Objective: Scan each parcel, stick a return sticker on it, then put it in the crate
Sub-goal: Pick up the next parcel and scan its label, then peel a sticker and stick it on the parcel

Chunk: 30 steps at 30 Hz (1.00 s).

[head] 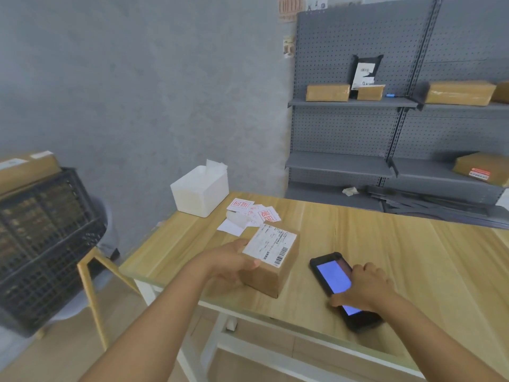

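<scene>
Parcel point(271, 267): small stiff carton, likely light; grip opposite side walls.
Left hand point(234, 264): fingers wrapped round parcel.
Right hand point(363, 289): fingers curled onto scanner point(343, 288).

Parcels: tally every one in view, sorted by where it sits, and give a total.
On the table, held by the left hand: 1
On the black crate: 1
On the grey shelves: 6 (5 brown boxes, 1 black mailer bag)
Total: 8
</scene>
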Each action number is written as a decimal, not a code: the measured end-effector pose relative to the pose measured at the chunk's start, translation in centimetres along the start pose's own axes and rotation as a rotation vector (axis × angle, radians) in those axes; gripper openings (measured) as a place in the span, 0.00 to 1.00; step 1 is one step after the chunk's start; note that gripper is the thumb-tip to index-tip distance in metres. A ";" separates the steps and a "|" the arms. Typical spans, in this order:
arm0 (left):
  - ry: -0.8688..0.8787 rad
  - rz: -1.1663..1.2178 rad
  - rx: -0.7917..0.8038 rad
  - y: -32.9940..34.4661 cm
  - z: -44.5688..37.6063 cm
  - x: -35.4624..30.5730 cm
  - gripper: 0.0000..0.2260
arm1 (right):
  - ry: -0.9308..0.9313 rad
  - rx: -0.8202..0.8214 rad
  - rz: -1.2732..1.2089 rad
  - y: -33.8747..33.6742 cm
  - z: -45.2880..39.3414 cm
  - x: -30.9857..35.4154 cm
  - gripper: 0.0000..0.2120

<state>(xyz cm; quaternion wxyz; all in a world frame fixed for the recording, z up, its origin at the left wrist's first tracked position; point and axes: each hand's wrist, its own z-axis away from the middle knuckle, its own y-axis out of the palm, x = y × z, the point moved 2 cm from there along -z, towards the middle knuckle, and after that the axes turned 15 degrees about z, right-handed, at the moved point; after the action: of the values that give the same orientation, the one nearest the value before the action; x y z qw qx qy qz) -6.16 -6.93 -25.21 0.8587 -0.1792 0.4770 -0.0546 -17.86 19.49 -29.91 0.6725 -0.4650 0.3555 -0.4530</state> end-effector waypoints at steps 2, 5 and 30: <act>-0.046 -0.057 0.060 -1.4 -0.6 -0.5 0.27 | 0.001 0.006 -0.051 -1.7 -1.4 0.4 0.39; -0.051 -0.063 0.125 -3.7 -2.6 -1.2 0.22 | -0.042 -0.100 -0.204 -4.5 -3.7 2.1 0.34; 0.580 -0.009 -0.106 -13.3 -17.5 -3.5 0.12 | -0.245 -0.169 -0.622 -11.2 -12.8 18.0 0.11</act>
<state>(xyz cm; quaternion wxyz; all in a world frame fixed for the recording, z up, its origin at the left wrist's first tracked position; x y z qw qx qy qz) -21.71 -22.82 -26.09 0.6757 -0.2029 0.7039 -0.0823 -26.40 -3.03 -24.34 0.4989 -0.6561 0.1494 -0.5462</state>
